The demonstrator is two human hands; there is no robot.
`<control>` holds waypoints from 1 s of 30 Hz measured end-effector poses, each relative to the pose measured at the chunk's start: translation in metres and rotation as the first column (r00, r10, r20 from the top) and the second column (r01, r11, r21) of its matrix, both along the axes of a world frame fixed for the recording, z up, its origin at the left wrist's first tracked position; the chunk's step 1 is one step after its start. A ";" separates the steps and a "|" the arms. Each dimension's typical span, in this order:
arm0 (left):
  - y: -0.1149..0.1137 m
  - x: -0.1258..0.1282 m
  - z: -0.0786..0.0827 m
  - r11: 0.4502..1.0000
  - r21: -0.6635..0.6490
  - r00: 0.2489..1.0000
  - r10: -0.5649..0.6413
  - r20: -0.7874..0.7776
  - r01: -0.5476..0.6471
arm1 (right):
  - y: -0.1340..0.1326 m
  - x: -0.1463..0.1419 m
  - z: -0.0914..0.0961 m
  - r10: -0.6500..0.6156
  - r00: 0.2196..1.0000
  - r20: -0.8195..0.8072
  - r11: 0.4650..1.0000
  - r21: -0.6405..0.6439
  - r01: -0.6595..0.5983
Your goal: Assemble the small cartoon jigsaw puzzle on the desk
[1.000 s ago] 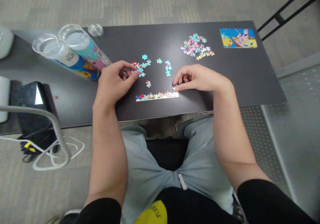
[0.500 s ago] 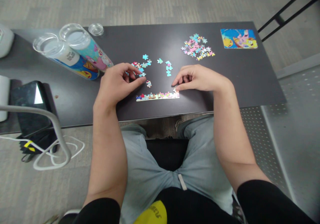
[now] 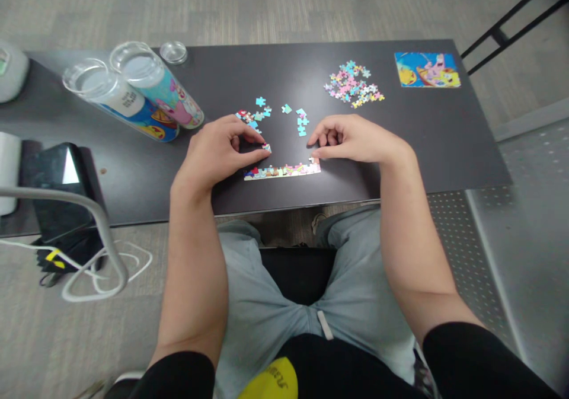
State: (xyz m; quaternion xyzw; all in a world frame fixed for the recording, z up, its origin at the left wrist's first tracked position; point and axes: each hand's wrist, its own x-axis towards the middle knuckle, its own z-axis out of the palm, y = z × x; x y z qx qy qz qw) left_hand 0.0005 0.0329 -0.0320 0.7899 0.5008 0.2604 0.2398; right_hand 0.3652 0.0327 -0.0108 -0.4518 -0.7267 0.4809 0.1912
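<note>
My left hand [image 3: 229, 144] pinches a small jigsaw piece [image 3: 267, 147] between thumb and index finger, just above an assembled strip of jigsaw pieces [image 3: 282, 172]. That strip lies near the front edge of the table. At its right end, my right hand [image 3: 342, 137] rests with the thumb touching the strip's upper corner; its index finger is apart from the thumb and the other fingers are curled. Several loose blue pieces [image 3: 302, 123] lie between the hands. More pieces [image 3: 258, 116] sit beyond my left fingers, partly hidden by them.
A pile of mixed jigsaw pieces [image 3: 353, 85] lies at the back right, beside a cartoon picture card [image 3: 427, 70]. Two clear cylindrical containers [image 3: 153, 120] and a round lid [image 3: 173, 52] stand at the left. Farther left are a black device [image 3: 57, 179] and a white cable [image 3: 137, 262].
My left hand has moved right and slightly down, and its fingertips have closed on the loose jigsaw piece. My right hand stays almost in place at the strip's end.
</note>
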 end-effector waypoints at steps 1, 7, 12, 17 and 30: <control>0.000 0.000 0.000 1.000 -0.003 1.000 -0.004 0.002 0.004 | 0.000 0.000 -0.001 -0.012 1.000 -0.010 1.000 0.002 0.012; 0.000 0.006 -0.002 1.000 -0.013 1.000 -0.012 0.000 0.012 | 0.001 -0.013 -0.002 -0.059 0.998 -0.003 0.996 0.068 0.059; -0.003 0.022 -0.004 1.000 -0.005 1.000 -0.016 -0.002 0.016 | 0.004 -0.041 -0.004 0.018 0.999 0.037 0.971 0.240 -0.026; -0.005 0.032 -0.003 1.000 -0.007 1.000 -0.021 0.022 0.021 | 0.009 -0.054 -0.010 -0.004 0.991 0.132 0.959 0.280 -0.033; -0.001 0.022 -0.001 0.999 -0.042 0.987 0.012 0.158 -0.006 | 0.007 -0.055 -0.007 0.049 0.987 0.153 0.954 0.285 -0.092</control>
